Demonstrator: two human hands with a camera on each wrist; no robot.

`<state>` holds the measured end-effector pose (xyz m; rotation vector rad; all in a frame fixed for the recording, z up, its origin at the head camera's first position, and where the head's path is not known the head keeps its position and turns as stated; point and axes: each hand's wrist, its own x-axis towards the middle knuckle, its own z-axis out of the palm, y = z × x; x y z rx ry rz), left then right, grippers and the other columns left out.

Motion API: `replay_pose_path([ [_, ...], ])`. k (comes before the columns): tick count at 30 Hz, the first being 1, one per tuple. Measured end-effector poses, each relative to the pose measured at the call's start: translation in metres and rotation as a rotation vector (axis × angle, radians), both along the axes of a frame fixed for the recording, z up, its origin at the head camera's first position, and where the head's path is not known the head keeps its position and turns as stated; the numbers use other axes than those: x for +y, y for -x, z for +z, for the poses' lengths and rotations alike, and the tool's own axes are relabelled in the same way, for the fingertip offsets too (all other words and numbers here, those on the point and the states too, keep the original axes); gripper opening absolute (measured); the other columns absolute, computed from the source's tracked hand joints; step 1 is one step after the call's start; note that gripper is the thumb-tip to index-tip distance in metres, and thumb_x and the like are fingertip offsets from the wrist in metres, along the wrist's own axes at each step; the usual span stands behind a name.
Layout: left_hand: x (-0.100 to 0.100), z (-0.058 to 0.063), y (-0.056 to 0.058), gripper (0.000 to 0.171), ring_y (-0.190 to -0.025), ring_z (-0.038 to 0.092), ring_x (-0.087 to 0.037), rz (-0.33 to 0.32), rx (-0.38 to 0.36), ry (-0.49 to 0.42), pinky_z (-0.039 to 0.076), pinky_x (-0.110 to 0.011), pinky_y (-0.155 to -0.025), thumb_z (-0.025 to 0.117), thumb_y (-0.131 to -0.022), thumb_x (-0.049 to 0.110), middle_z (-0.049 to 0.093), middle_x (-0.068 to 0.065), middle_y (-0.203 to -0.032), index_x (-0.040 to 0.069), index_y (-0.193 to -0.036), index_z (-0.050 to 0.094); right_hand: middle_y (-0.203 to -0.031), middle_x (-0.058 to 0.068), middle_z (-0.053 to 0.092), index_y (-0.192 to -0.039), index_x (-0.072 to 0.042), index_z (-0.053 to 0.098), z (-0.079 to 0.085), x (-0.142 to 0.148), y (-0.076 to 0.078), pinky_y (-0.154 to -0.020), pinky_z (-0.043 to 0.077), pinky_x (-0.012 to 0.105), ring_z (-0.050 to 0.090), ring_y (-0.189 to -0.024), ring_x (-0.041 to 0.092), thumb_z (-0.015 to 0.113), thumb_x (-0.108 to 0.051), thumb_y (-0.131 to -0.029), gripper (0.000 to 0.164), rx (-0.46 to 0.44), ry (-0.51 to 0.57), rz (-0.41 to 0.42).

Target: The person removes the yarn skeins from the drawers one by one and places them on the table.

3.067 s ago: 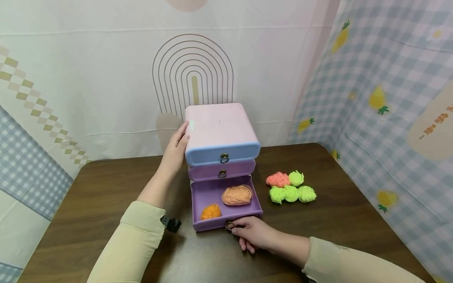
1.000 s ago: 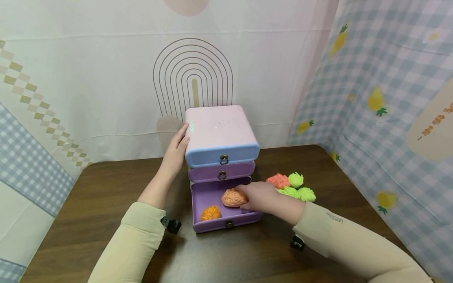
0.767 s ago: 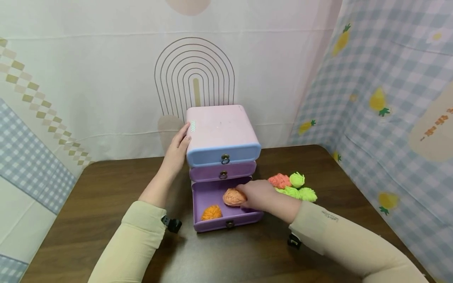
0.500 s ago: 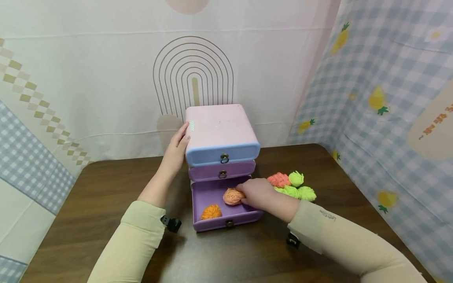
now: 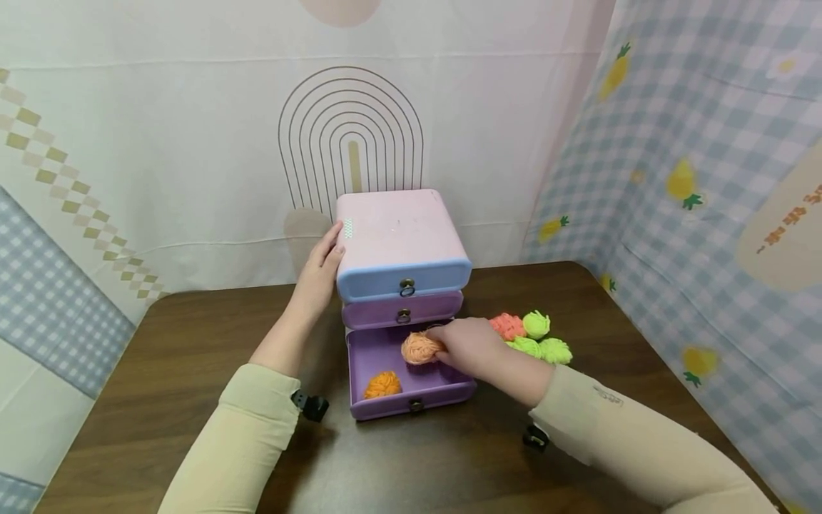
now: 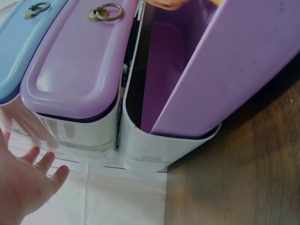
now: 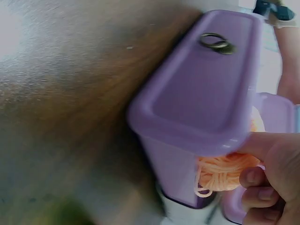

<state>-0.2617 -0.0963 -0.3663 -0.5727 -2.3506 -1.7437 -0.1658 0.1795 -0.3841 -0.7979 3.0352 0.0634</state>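
Observation:
My right hand [image 5: 478, 350] grips a peach yarn ball [image 5: 420, 348] over the pulled-out bottom drawer [image 5: 385, 410], which is purple with a ring pull. In the right wrist view, the thumb and curled fingers hold the peach yarn just behind the drawer front. A smaller orange yarn ball [image 5: 383, 384] lies in the drawer's front left corner. My left hand [image 5: 317, 268] rests against the left side of the pink-topped drawer cabinet [image 5: 401, 221]. Its fingers are spread and fairly straight in the left wrist view.
Above the pulled-out drawer are a purple drawer [image 5: 372, 314] and a blue drawer [image 5: 372, 284], both pushed in. Right of the cabinet, a coral yarn ball [image 5: 507, 326] and several lime yarn balls [image 5: 554, 351] lie on the wooden table [image 5: 212, 343], partly behind my right hand.
My right hand has gone from the bottom drawer's ring pull to the peach yarn ball, grasped it and raised it slightly. The left hand has stayed at the cabinet's side.

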Motion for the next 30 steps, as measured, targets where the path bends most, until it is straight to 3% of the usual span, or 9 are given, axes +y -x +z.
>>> replay_pose_path([
  [8,0.0,0.001,0.0,0.057,-0.146,0.025,-0.023,0.008,0.01,0.002,0.019,-0.043,-0.119,0.039,-0.105,0.038,0.025,-0.011,-0.161,0.019,-0.158,0.03,-0.079,-0.004,0.069,-0.118,-0.023,0.07,0.031,0.025,-0.019,-0.048,0.043,0.033,0.058,-0.062,0.014,0.076,-0.029,-0.088,0.032,0.041,0.093,-0.044],
  [12,-0.001,0.0,0.0,0.057,-0.147,0.023,-0.024,0.012,0.003,0.011,0.018,-0.044,-0.119,0.039,-0.105,0.039,0.025,-0.011,-0.161,0.02,-0.158,0.029,-0.072,-0.009,0.062,-0.107,-0.023,0.071,0.036,0.046,-0.033,-0.045,0.038,0.031,0.052,-0.058,0.012,0.078,-0.028,-0.084,0.024,0.092,0.124,-0.068],
  [16,-0.002,-0.001,0.001,0.056,-0.147,0.023,-0.024,0.027,-0.007,0.017,0.017,-0.045,-0.119,0.039,-0.105,0.04,0.025,-0.01,-0.161,0.023,-0.157,0.03,-0.064,-0.013,0.05,-0.089,-0.024,0.065,0.031,0.066,-0.048,-0.045,0.034,0.03,0.044,-0.055,0.009,0.08,-0.026,-0.082,0.016,0.114,0.138,-0.083],
  [19,-0.002,-0.002,0.002,0.055,-0.147,0.023,-0.024,0.029,-0.006,0.011,0.017,-0.045,-0.119,0.039,-0.105,0.04,0.025,-0.01,-0.161,0.024,-0.157,0.031,-0.059,-0.014,0.041,-0.085,-0.025,0.063,0.024,0.08,-0.057,-0.045,0.031,0.028,0.038,-0.052,0.007,0.08,-0.026,-0.083,0.017,0.1,0.14,-0.095],
  [26,-0.001,-0.003,0.003,0.055,-0.146,0.024,-0.024,0.023,-0.003,0.001,0.018,-0.044,-0.119,0.04,-0.105,0.038,0.026,-0.01,-0.161,0.022,-0.157,0.031,-0.06,-0.016,0.041,-0.103,-0.025,0.072,0.005,0.108,-0.073,-0.047,0.032,0.027,0.038,-0.054,0.005,0.08,-0.026,-0.083,0.021,0.04,0.143,-0.15],
  [30,-0.001,-0.003,0.002,0.055,-0.147,0.023,-0.024,0.015,-0.006,-0.001,0.017,-0.044,-0.119,0.04,-0.105,0.038,0.025,-0.01,-0.161,0.022,-0.157,0.03,-0.061,-0.015,0.042,-0.103,-0.025,0.073,-0.003,0.122,-0.08,-0.048,0.033,0.028,0.038,-0.054,0.006,0.079,-0.024,-0.083,0.021,-0.004,0.136,-0.176],
])
